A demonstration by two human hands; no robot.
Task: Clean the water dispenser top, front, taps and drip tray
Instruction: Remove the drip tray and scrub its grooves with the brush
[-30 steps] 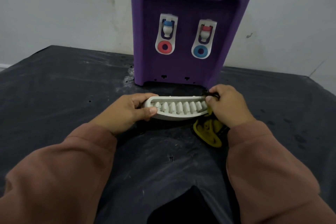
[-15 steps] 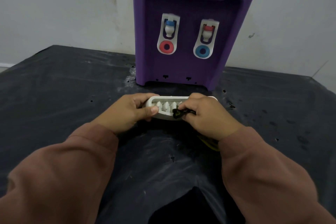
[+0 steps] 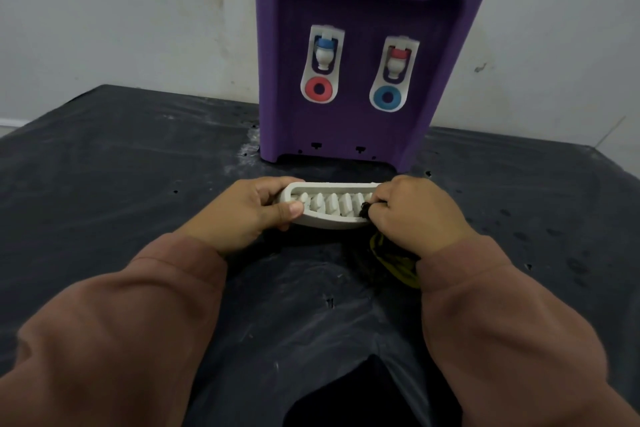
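A purple water dispenser point(image 3: 349, 128) stands against the wall, with a blue-capped tap point(image 3: 324, 53) on the left and a red-capped tap point(image 3: 398, 61) on the right. In front of it I hold the white ribbed drip tray point(image 3: 330, 206) off its seat. My left hand point(image 3: 249, 215) grips the tray's left end, thumb on the front rim. My right hand point(image 3: 412, 211) pinches a dark and yellow cloth point(image 3: 394, 258) against the tray's right ribs; the cloth hangs under my wrist. The tray's right end is hidden by that hand.
The dispenser sits on a table covered with a black plastic sheet point(image 3: 121, 166), dusty and dotted with wet spots on the right. A stained white wall point(image 3: 138, 10) rises behind. My brown sleeves fill the lower part of the view.
My right hand with the cloth swept from the tray's right end to its middle, then back toward the right. My left hand kept its hold on the tray.
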